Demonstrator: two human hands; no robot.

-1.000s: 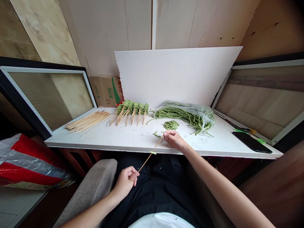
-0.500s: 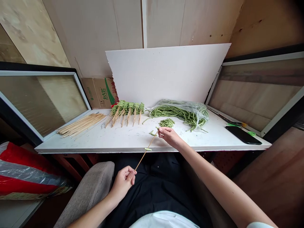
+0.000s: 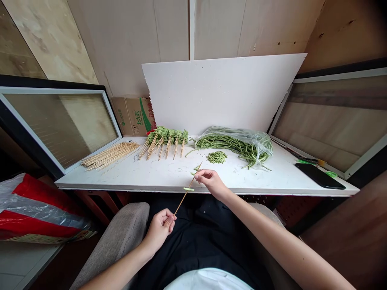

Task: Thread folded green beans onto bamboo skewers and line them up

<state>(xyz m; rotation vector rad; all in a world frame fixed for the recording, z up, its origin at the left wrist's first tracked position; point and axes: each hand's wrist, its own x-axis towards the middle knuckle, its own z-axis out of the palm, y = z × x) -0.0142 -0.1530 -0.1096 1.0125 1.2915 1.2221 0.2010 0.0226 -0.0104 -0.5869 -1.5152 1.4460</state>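
Note:
My left hand (image 3: 160, 228) is closed round the lower end of a thin bamboo skewer (image 3: 180, 202), which slants up and away over the table's front edge. One cut green bean piece (image 3: 189, 189) sits crosswise partway along it. Nearer the tip, my right hand (image 3: 212, 183) pinches a second bean piece (image 3: 192, 173) that is on the skewer, with the bare point showing beyond. Another loose piece lies on the table just behind the tip. Past my right hand is a small pile of cut bean pieces (image 3: 217, 157).
Loaded bean skewers (image 3: 171, 136) are stacked at the back, left of long green beans (image 3: 223, 141) in a clear plastic bag (image 3: 256, 139). Bare skewers (image 3: 110, 156) lie at left. A black phone (image 3: 319, 176) is at right. Framed panels stand at both sides.
My right hand has slid the second bean piece down from the skewer's tip, so the point now sticks out above it. My left hand keeps its hold; the view has shifted slightly.

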